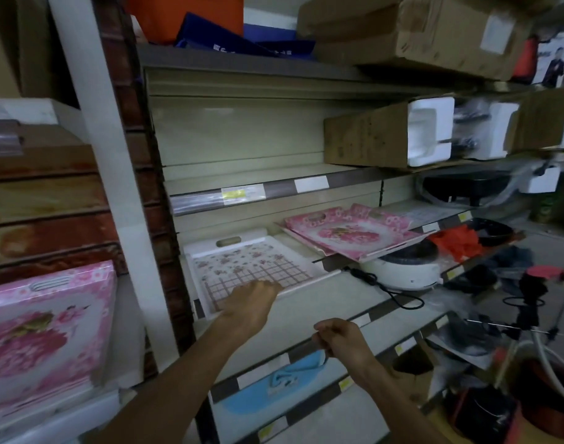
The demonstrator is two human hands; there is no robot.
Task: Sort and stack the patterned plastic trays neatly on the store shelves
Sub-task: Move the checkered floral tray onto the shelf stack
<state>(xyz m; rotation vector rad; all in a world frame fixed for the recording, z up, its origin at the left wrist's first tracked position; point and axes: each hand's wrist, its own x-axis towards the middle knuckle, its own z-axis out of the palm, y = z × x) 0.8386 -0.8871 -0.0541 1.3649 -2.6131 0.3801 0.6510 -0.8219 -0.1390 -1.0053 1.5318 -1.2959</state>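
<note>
Two glossy rectangular floral trays [348, 232], stacked

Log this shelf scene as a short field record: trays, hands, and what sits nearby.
checked tray: white tray with floral and grid print, flat on the middle shelf, left side
pink trays: pink floral trays, stacked at a tilt to the right, partly over a white cooker
left hand: left hand resting on the checked tray's near edge
right hand: right hand loosely curled near the shelf front, holding nothing visible
side item: another pink floral tray leaning at far left
</note>
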